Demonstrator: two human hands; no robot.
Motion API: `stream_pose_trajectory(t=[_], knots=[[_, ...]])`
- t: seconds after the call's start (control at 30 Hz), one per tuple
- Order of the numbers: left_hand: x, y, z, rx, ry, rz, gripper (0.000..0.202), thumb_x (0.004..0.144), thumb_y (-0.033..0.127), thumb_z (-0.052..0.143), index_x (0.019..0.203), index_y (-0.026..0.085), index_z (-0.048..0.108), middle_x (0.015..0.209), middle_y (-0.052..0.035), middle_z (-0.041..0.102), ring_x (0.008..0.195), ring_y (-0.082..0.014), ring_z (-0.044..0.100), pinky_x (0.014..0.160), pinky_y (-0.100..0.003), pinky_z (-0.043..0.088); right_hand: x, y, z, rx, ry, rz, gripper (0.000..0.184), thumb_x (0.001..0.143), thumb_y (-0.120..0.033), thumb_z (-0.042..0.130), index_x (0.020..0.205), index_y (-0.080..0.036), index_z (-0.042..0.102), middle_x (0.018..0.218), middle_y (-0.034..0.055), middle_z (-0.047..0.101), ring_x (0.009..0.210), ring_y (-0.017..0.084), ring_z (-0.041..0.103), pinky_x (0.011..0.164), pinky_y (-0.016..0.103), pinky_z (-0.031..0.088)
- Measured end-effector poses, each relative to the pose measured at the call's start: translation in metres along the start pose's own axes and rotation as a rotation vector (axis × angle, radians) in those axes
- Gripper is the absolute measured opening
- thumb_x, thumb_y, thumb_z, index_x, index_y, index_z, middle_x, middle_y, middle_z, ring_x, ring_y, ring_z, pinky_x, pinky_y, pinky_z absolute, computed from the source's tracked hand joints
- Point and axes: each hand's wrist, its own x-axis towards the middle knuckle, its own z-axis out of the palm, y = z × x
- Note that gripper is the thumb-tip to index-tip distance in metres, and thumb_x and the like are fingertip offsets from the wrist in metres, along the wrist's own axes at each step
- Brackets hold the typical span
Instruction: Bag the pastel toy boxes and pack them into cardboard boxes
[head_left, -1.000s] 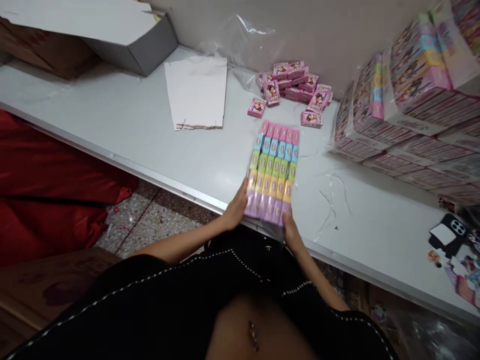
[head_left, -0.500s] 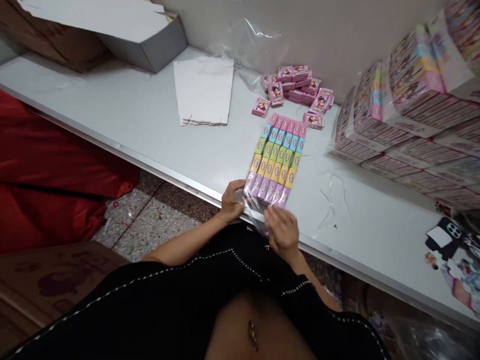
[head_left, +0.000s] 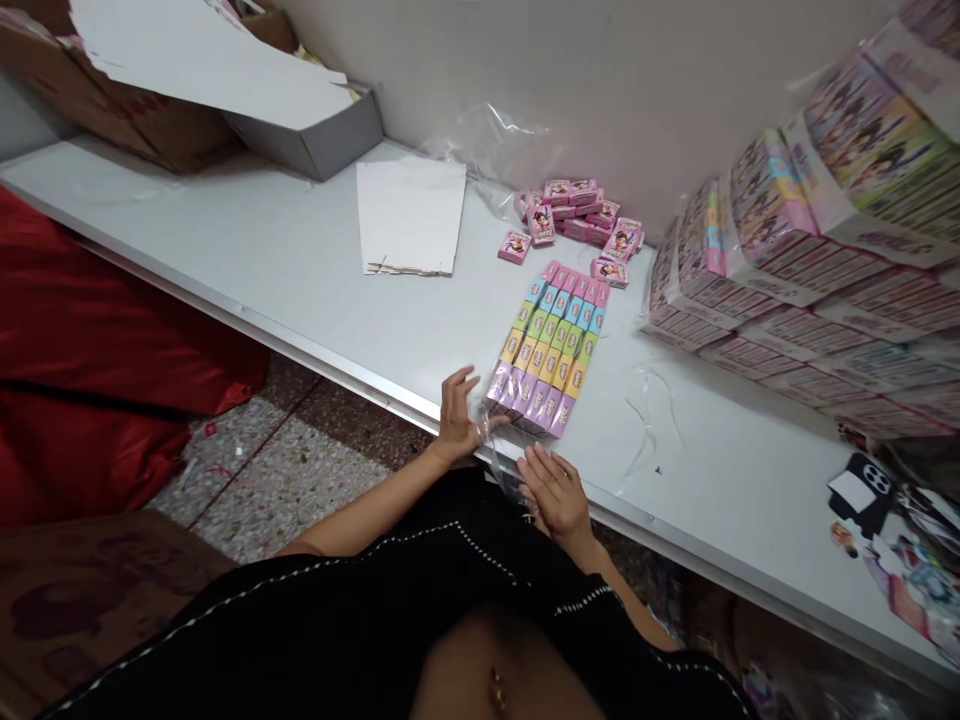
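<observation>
Spreading its fingers, the left hand (head_left: 457,420) touches the clear plastic film (head_left: 499,470) with its thumb; the right hand (head_left: 547,490) lies loosely curled beside the film's slack tail, pinching nothing visible; the block of pastel-striped boxes (head_left: 547,350) sits on the white table (head_left: 225,235) just ahead of both hands, apparently sleeved in film, near end unsealed; loose pink boxes (head_left: 574,220) lie heaped beyond, unwrapped; film-wrapped carton stacks (head_left: 780,270) stand rightward; a white card sheet (head_left: 411,218) lies leftward.
</observation>
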Motion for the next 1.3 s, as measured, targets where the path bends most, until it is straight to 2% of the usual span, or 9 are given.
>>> stream_pose_trajectory(t=[0.13, 0.23, 0.4, 0.47, 0.6, 0.73, 0.87, 1.13, 1.3], knots=[[0.007, -0.003, 0.003, -0.199, -0.191, 0.003, 0.082, 0.083, 0.048, 0.072, 0.151, 0.022, 0.036, 0.141, -0.0159, 0.055, 0.128, -0.0274, 0.057, 0.104, -0.041, 0.051, -0.005, -0.004, 0.01, -0.008, 0.03, -0.014, 0.048, 0.098, -0.016, 0.05, 0.146, -0.013, 0.045, 0.125, 0.014, 0.068, 0.13, 0.023, 0.056, 0.103, 0.039, 0.046], [0.003, -0.001, 0.006, -0.225, -0.132, -0.066, 0.069, 0.083, 0.043, 0.074, 0.144, 0.024, 0.048, 0.13, -0.0111, 0.065, 0.116, -0.024, 0.065, 0.099, -0.037, 0.055, -0.003, -0.007, 0.0, -0.001, 0.005, -0.038, 0.052, 0.098, -0.019, 0.052, 0.149, -0.014, 0.041, 0.124, 0.0134, 0.069, 0.129, 0.022, 0.057, 0.101, 0.037, 0.048], [-0.003, 0.002, 0.007, -0.216, -0.074, -0.067, 0.064, 0.082, 0.04, 0.075, 0.14, 0.024, 0.053, 0.124, -0.0099, 0.068, 0.11, -0.0234, 0.068, 0.095, -0.038, 0.057, 0.041, 0.026, -0.069, 0.307, -0.511, -0.027, 0.062, 0.096, -0.04, 0.054, 0.153, -0.025, 0.035, 0.149, 0.0099, 0.05, 0.138, 0.025, 0.047, 0.112, 0.05, 0.04], [-0.003, 0.001, 0.007, -0.249, -0.071, -0.057, 0.061, 0.083, 0.039, 0.074, 0.139, 0.023, 0.055, 0.123, -0.0098, 0.068, 0.11, -0.0233, 0.067, 0.095, -0.038, 0.058, 0.081, 0.056, -0.082, 0.436, -0.565, 0.053, 0.055, 0.1, -0.044, 0.044, 0.153, -0.031, 0.035, 0.152, 0.0041, 0.045, 0.14, 0.02, 0.045, 0.116, 0.046, 0.037], [-0.002, 0.0, 0.008, -0.262, -0.052, -0.045, 0.06, 0.083, 0.037, 0.075, 0.139, 0.023, 0.055, 0.123, -0.0097, 0.069, 0.111, -0.0225, 0.067, 0.095, -0.038, 0.058, 0.181, 0.125, -0.039, 0.267, -0.504, 0.304, 0.062, 0.104, -0.048, 0.017, 0.157, -0.018, 0.028, 0.163, 0.0085, 0.023, 0.152, 0.022, 0.02, 0.124, 0.048, 0.02], [-0.005, 0.001, 0.01, -0.246, -0.059, -0.065, 0.058, 0.084, 0.039, 0.073, 0.138, 0.023, 0.056, 0.123, -0.0093, 0.069, 0.109, -0.0217, 0.068, 0.094, -0.037, 0.059, 0.243, 0.172, 0.03, 0.039, -0.671, 0.241, 0.06, 0.104, -0.046, 0.022, 0.154, -0.015, 0.035, 0.164, 0.0088, 0.019, 0.153, 0.025, 0.011, 0.124, 0.052, 0.011], [-0.006, 0.001, 0.01, -0.233, -0.065, -0.104, 0.055, 0.088, 0.04, 0.069, 0.139, 0.025, 0.055, 0.121, -0.0084, 0.07, 0.104, -0.0203, 0.071, 0.089, -0.033, 0.061, 0.236, 0.197, 0.049, -0.042, -0.67, 0.226, 0.056, 0.104, -0.042, 0.024, 0.138, -0.012, 0.056, 0.151, 0.0124, 0.046, 0.15, 0.029, 0.022, 0.122, 0.056, 0.015], [-0.004, 0.002, 0.011, -0.247, -0.035, -0.103, 0.053, 0.086, 0.038, 0.072, 0.136, 0.025, 0.059, 0.117, -0.0089, 0.072, 0.098, -0.0219, 0.073, 0.086, -0.036, 0.063, 0.227, 0.238, 0.041, 0.006, -0.623, 0.403, 0.061, 0.102, -0.045, 0.028, 0.154, -0.012, 0.033, 0.163, 0.0139, 0.022, 0.153, 0.03, 0.012, 0.122, 0.059, 0.009], [-0.003, 0.003, 0.009, -0.235, -0.048, -0.122, 0.052, 0.086, 0.041, 0.071, 0.134, 0.023, 0.06, 0.114, -0.0087, 0.073, 0.098, -0.0225, 0.073, 0.085, -0.036, 0.062, 0.201, 0.156, 0.018, 0.047, -0.487, 0.428, 0.082, 0.096, -0.066, 0.035, 0.155, -0.01, 0.027, 0.163, 0.0213, 0.016, 0.151, 0.041, 0.012, 0.119, 0.064, 0.016]])
